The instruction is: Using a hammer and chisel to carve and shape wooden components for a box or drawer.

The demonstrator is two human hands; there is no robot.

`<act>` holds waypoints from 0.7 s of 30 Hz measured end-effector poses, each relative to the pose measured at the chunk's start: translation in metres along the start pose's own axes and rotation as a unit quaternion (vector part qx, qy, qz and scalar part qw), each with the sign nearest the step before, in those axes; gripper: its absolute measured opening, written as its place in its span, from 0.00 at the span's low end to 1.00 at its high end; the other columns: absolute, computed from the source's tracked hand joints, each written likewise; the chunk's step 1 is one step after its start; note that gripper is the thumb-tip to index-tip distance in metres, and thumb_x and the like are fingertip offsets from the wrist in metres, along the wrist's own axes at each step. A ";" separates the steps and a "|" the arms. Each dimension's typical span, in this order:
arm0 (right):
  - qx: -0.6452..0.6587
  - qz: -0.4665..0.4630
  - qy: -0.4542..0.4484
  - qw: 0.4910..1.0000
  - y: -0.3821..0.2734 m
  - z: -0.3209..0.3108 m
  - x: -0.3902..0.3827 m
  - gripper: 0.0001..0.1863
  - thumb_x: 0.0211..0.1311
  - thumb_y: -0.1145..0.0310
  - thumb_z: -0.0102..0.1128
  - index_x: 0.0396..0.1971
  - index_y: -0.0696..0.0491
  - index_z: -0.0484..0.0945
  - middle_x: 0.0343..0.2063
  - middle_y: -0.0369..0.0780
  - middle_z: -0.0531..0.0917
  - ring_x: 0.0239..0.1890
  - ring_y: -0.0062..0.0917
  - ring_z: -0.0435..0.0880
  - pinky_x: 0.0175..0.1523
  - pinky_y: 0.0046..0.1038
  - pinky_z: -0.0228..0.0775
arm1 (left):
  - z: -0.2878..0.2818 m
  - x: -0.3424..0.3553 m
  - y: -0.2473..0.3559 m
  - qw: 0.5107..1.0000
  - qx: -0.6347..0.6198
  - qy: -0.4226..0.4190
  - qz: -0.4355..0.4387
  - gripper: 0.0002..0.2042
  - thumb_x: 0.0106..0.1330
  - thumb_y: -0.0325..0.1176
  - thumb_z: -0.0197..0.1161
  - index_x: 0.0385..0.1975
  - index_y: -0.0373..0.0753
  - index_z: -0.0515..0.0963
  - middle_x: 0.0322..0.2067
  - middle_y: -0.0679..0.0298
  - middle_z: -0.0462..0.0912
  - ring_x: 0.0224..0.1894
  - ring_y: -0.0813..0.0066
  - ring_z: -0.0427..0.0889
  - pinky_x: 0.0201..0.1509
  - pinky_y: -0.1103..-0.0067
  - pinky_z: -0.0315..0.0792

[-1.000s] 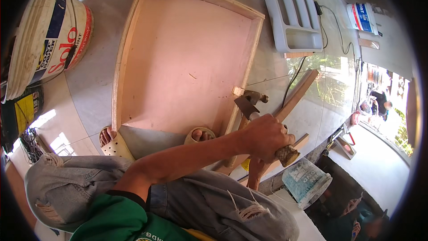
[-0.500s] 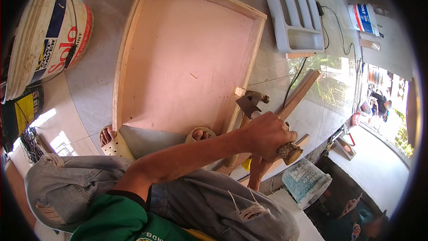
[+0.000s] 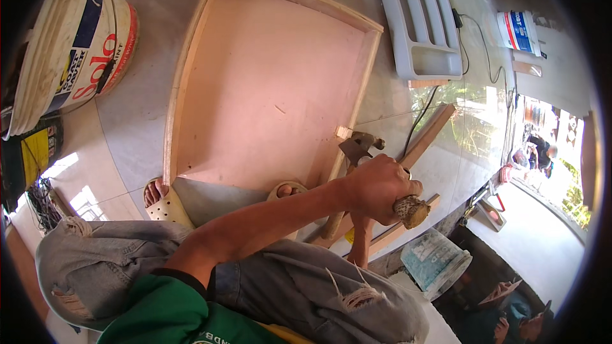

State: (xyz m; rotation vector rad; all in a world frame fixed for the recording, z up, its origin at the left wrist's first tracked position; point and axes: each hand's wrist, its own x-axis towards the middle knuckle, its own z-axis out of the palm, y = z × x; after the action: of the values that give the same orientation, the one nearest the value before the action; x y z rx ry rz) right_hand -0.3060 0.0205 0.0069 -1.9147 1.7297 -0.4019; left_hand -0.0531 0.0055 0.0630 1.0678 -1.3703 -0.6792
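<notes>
Lying on the floor [image 3: 150, 121], the box [image 3: 268, 89] has a tool [image 3: 354, 148] beside its right edge, the left hand [image 3: 382, 188] curling its fingers round the handle [image 3: 413, 212]; the hidden right hand's fingers cannot be told. Right of the box sits a tray [image 3: 435, 46]; left, a bucket [image 3: 95, 44].

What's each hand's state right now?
Left hand: closed around a wooden-handled bladed tool.
Right hand: can't tell, hidden; only part of its forearm shows.

1. Pale grey tiled floor [image 3: 146, 89] with dark joint lines [image 3: 386, 114], glossy at right, showing a green reflection [image 3: 472, 130].
2. Bright sunlight patches [image 3: 84, 199] at left.
3. Sunlit opening [image 3: 567, 146] at far right, greenery [image 3: 575, 200] outside.
4. Dark recess [image 3: 468, 242] at lower right.
</notes>
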 end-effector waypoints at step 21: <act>0.522 -0.132 -0.088 0.838 -0.123 -0.148 0.013 0.22 0.63 0.42 0.46 0.40 0.45 0.69 0.26 0.42 0.79 0.28 0.26 0.78 0.42 0.37 0.75 | 0.004 0.000 -0.004 1.000 0.014 0.019 -0.007 0.17 0.37 0.37 0.70 0.28 0.43 0.75 0.18 0.61 0.78 0.24 0.58 0.81 0.29 0.66 0.72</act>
State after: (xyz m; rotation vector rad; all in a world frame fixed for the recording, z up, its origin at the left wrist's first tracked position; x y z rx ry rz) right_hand -0.2835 -0.0140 0.1956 -1.2694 0.7835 -0.9881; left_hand -0.0565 0.0033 0.0590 1.1089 -1.3448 -0.6486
